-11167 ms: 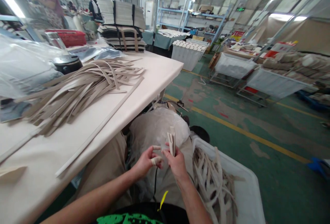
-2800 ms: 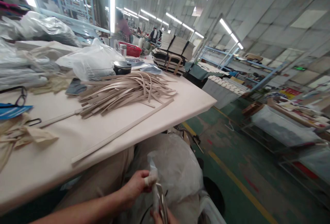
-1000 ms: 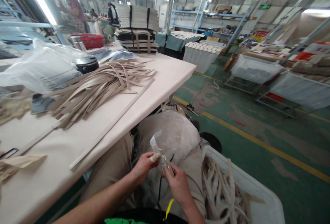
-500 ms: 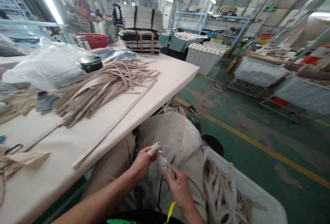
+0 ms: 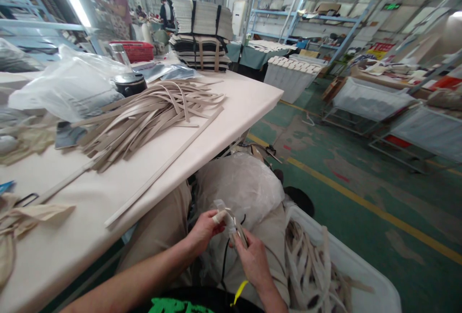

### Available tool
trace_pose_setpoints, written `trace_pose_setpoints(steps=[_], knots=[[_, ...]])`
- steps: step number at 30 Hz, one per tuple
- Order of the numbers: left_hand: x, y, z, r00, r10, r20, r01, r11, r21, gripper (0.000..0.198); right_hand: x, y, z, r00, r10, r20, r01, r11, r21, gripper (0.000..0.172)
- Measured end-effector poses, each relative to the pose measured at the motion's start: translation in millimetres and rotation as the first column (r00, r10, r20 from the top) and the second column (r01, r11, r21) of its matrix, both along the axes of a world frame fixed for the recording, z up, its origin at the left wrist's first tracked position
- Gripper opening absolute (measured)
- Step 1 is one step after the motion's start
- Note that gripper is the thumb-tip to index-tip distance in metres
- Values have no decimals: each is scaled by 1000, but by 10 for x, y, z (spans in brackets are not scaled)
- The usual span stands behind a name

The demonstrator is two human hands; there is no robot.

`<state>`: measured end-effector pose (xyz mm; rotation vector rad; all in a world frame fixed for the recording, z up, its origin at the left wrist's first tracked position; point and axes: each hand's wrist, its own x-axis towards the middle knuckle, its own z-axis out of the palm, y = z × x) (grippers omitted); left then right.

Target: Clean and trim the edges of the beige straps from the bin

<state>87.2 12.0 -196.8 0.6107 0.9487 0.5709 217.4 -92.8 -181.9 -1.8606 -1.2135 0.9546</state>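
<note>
Above my lap, my left hand (image 5: pixel 207 226) is closed in a pinch on a small piece of clear plastic wrapping (image 5: pixel 219 204); a cream covering wraps one finger. Close to its right, my right hand (image 5: pixel 253 254) is closed round a folded beige strap (image 5: pixel 239 232), whose thin loop curves toward my left fingertips. What exactly lies between the left fingertips is partly hidden. A big clear plastic bag (image 5: pixel 241 178) rests over my knees beneath both hands. A thin black cord hangs below the right fingers.
To my left, a pale table (image 5: pixel 173 193) carries a heap of beige straps (image 5: pixel 144 120), one long strap (image 5: pixel 166 169), a dark lidded cup (image 5: pixel 129 83) and a plastic bag (image 5: pixel 68 87). A white bin (image 5: pixel 371 274) of straps stands at my right. A person (image 5: pixel 117 7) stands far left.
My left hand has moved slightly right and down, closer to my right hand, and the plastic's shape has shifted. My right hand keeps its hold on the strap. The view has turned slightly left.
</note>
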Motion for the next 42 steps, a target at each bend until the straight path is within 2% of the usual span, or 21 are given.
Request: trace_pose_setpoints(steps=[5,9,12,15,18,22,25,29,31,34,38,40,42], knots=[[7,10,40,999,-25,-46,31,989,142,48,32,-1,-7,999,-29,-42,30,999,17,43],[30,-40,75,990,-138,8,132,958,253,45,9,88,98,997,46,-69,-44,999,26,43],[36,-106,84,979,-199,53,172,933,316,45,-40,170,171,998,56,-37,-56,998,-3,43],[21,-123,89,977,-198,83,163,936,313,44,-57,199,217,997,73,0,-73,996,-57,39],[-1,-84,94,990,-132,50,111,948,298,37,-34,150,241,993,116,16,-115,990,-80,32],[-24,-5,118,1000,1,4,-2,980,199,31,-6,-11,214,990,144,14,-141,983,-114,33],[-34,42,137,999,40,18,-42,992,116,38,-20,-135,151,989,145,-1,-144,983,-116,34],[-26,56,122,999,7,47,-7,1000,17,47,-68,-185,82,992,125,4,-125,989,-78,36],[-10,16,103,999,-30,36,30,1000,9,47,-89,-154,74,994,110,-7,-111,992,-55,37],[23,-110,88,989,-134,58,132,991,35,47,-101,-78,89,996,83,-31,-84,996,-25,38],[47,-247,102,950,-268,163,247,960,135,49,-79,-25,117,998,45,-35,-45,999,4,41],[44,-228,109,949,-278,149,255,954,155,47,-57,-29,127,998,47,-45,-46,999,14,40],[34,-148,114,972,-207,109,192,972,139,45,-38,-38,128,997,58,-59,-57,998,12,39]])
